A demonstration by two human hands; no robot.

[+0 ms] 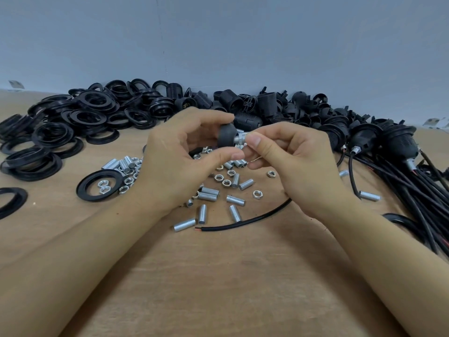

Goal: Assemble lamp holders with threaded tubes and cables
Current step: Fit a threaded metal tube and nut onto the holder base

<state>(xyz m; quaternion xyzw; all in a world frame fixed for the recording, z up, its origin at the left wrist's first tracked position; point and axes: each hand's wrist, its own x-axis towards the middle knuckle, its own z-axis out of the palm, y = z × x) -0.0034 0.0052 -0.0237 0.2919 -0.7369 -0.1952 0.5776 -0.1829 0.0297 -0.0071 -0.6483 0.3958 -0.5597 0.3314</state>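
Note:
My left hand (pixel 184 152) grips a black lamp holder cap (pixel 226 137) above the wooden table (pixel 218 276). A silver threaded tube (pixel 239 139) sticks out of the cap to the right. My right hand (pixel 286 156) pinches the tube's end between thumb and fingers. Loose threaded tubes (pixel 209 194) and hex nuts (pixel 226 183) lie scattered on the table below both hands. A black cable (pixel 243 223) with bared red wire ends lies in front of them.
A heap of black rings (pixel 73 122) covers the left of the table, with one ring (pixel 100 182) lying apart. Black lamp holder bodies (pixel 243 103) are piled along the back wall. Finished holders with cables (pixel 388 147) lie at the right.

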